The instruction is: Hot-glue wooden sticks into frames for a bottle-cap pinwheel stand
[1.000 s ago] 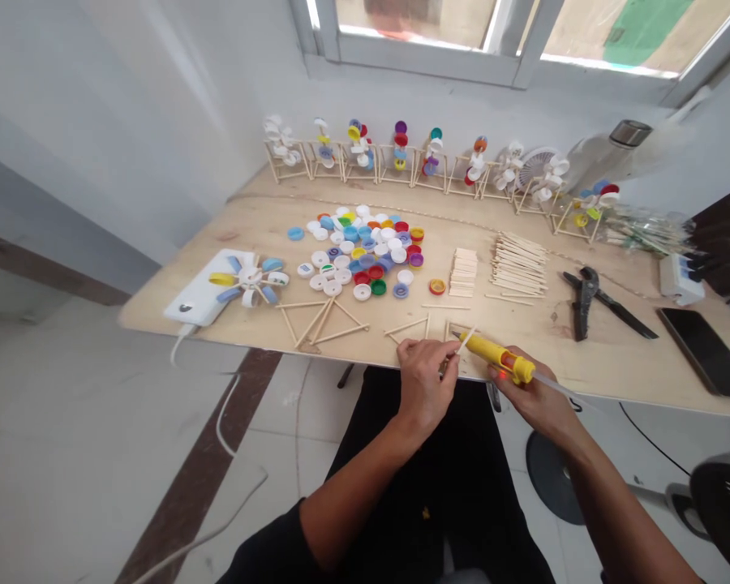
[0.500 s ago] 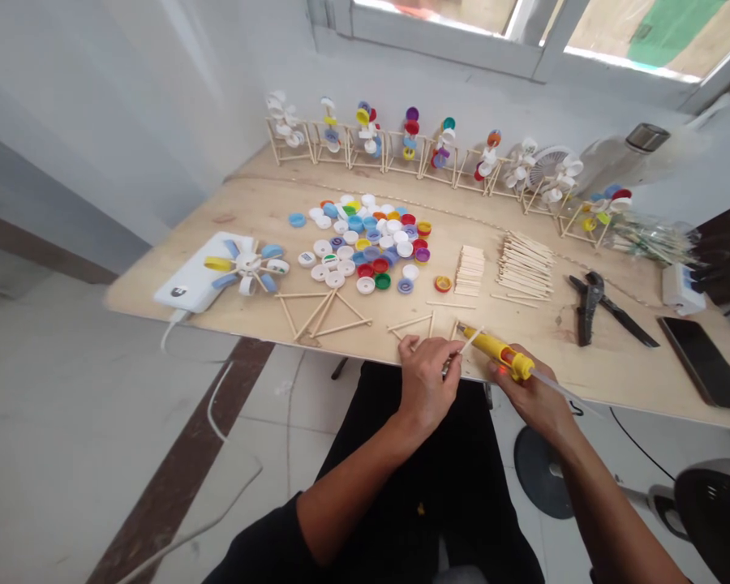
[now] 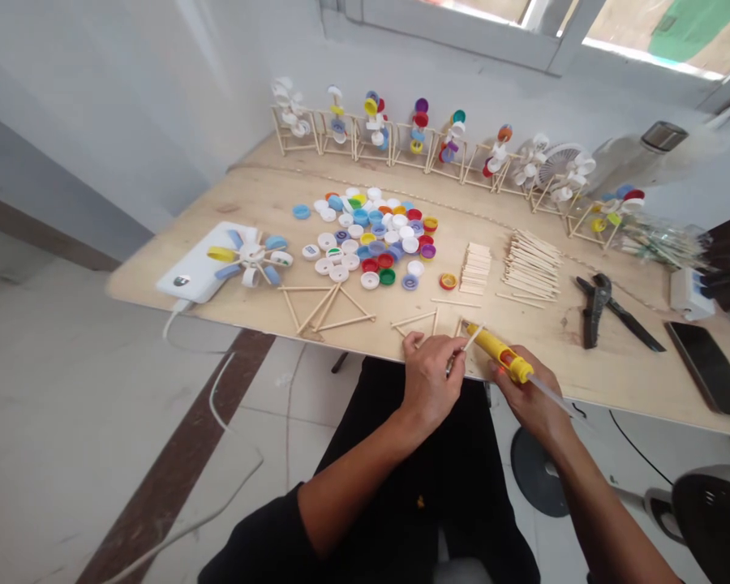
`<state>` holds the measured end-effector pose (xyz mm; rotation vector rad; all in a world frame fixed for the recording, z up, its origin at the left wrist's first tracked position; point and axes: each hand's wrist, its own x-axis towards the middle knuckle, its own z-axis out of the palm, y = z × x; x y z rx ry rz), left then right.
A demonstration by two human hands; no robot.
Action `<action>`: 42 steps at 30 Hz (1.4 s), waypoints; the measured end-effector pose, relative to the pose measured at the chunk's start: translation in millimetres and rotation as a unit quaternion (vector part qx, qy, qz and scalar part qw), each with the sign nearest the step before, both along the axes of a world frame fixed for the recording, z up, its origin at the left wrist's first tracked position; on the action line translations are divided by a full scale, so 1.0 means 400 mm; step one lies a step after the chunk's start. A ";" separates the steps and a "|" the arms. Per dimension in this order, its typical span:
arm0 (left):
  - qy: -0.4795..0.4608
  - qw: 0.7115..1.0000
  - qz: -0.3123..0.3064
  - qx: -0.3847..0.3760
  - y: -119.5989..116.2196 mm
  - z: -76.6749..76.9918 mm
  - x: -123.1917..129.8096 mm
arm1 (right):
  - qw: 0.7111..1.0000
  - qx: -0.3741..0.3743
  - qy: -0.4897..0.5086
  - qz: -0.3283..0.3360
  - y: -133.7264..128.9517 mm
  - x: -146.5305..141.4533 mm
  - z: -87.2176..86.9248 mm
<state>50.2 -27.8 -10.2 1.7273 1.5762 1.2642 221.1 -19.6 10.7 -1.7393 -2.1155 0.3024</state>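
Note:
My left hand [image 3: 433, 375] is at the table's front edge, its fingers pinched on a thin wooden stick [image 3: 474, 336] that slants up to the right. In my right hand [image 3: 534, 396] is a yellow hot glue gun [image 3: 497, 350], with a clear glue stick [image 3: 551, 396] coming out of its back. The gun's nozzle points left, close to the held stick; whether they touch I cannot tell. Just beyond my left fingers lie joined sticks [image 3: 414, 319], partly hidden by the hand. Farther left, a frame of sticks in triangles [image 3: 328, 310] rests on the table.
Coloured bottle caps [image 3: 371, 235] lie heaped mid-table. Stick piles [image 3: 530, 268], black cutters [image 3: 596, 308] and a phone [image 3: 711, 369] are to the right. A cap wheel [image 3: 253, 258] leans on a white power bank [image 3: 203, 264]. Several stick stands with cap wheels [image 3: 418, 138] line the wall.
The camera view has shifted slightly. Both hands keep nearly the same pose, with the stick and the glue gun still held close together.

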 end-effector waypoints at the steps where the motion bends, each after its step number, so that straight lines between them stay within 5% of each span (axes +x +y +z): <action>1: 0.001 1.000 -0.001 -0.001 0.000 0.000 0.000 | 1.000 0.005 -0.003 0.001 0.000 0.001 -0.002; 42: -0.004 1.000 -0.008 -0.003 -0.002 -0.005 0.004 | 0.999 -0.021 0.032 -0.012 -0.001 0.012 -0.018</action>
